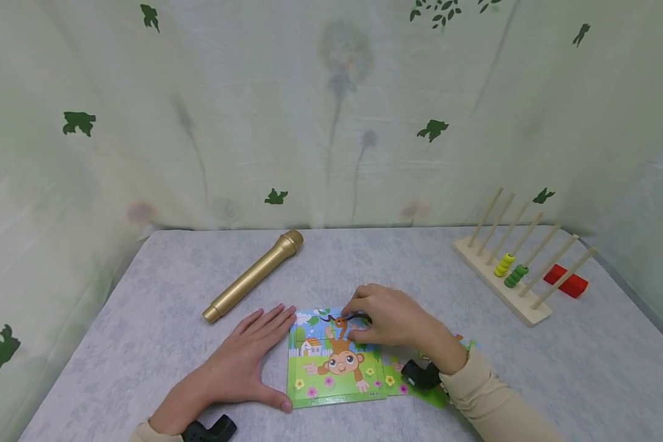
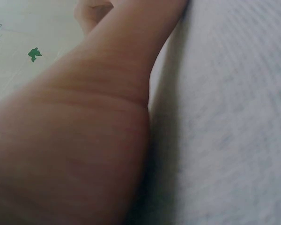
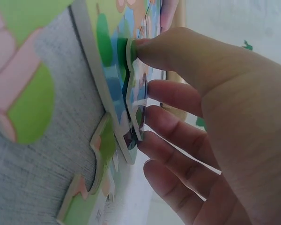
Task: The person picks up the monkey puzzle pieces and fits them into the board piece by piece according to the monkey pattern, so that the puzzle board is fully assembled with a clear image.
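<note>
A monkey jigsaw puzzle (image 1: 337, 383) lies flat near the front of the table. At its upper right, my right hand (image 1: 391, 316) pinches a puzzle piece (image 3: 137, 89) between thumb and fingertips; in the right wrist view the piece is slightly tilted over the picture. My left hand (image 1: 251, 359) rests palm down at the puzzle's left side, its fingers straight and spread and its thumb by the lower left corner. Loose puzzle pieces (image 1: 396, 376) lie right of the puzzle, partly hidden under my right wrist. The left wrist view shows mostly wrist and tabletop.
A gold microphone (image 1: 254, 276) lies diagonally behind my left hand. At the right stands a wooden peg rack (image 1: 500, 283) with yellow beads (image 1: 504, 265) and green beads (image 1: 516, 276). A red block (image 1: 566, 281) lies beyond it. A patterned curtain (image 1: 331, 123) hangs behind the table.
</note>
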{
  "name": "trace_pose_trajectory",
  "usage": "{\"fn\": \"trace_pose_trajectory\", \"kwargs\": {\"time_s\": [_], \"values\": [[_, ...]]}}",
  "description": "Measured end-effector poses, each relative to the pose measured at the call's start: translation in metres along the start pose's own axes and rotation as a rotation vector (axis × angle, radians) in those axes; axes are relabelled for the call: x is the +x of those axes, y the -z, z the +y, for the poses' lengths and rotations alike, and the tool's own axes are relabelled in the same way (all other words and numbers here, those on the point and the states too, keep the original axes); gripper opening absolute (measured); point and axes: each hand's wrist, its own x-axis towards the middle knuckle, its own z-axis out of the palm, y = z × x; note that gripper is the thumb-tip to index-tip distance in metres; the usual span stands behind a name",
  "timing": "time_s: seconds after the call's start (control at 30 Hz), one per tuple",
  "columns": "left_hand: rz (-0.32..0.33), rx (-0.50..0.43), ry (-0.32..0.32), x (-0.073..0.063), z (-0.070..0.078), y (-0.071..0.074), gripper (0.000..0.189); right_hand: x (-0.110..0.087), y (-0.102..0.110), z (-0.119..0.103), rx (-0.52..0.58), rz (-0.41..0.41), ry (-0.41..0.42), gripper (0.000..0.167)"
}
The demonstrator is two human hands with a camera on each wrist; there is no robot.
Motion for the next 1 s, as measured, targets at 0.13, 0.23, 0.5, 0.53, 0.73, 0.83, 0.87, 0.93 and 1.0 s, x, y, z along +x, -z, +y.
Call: {"fn": "trace_pose_trajectory", "kwargs": {"time_s": [0.13, 0.23, 0.5, 0.53, 0.73, 0.83, 0.87, 0.93, 1.0], "values": [[0.0, -0.002, 0.003, 0.0, 0.0, -0.001, 0.139, -0.001, 0.0, -0.001, 0.004, -0.005, -0.015, 0.026], [-0.003, -0.003, 0.008, 0.001, 0.0, 0.0, 0.139, -0.001, 0.0, 0.0, 0.005, -0.006, -0.02, 0.028], [-0.013, -0.008, 0.017, 0.001, 0.001, 0.0, 0.139, -0.001, 0.0, 0.002, -0.008, -0.016, 0.015, 0.027], [-0.014, -0.01, 0.018, 0.001, 0.001, 0.001, 0.139, -0.001, 0.0, 0.002, -0.006, -0.017, 0.018, 0.027], [-0.013, -0.012, 0.015, 0.001, 0.001, 0.001, 0.139, -0.001, 0.0, 0.002, 0.022, -0.02, 0.018, 0.03], [-0.008, -0.008, 0.011, 0.0, 0.0, 0.0, 0.139, -0.001, 0.002, 0.003, 0.035, -0.02, 0.019, 0.032], [-0.006, -0.006, 0.009, 0.0, 0.0, 0.001, 0.139, -0.001, 0.003, 0.003, 0.041, -0.02, 0.019, 0.031], [-0.002, -0.004, 0.004, 0.0, 0.0, 0.001, 0.138, -0.002, 0.007, 0.005, 0.054, -0.022, 0.016, 0.031], [0.003, -0.002, -0.003, 0.0, 0.001, 0.001, 0.138, -0.003, 0.011, 0.006, 0.066, -0.024, 0.004, 0.03]]}}
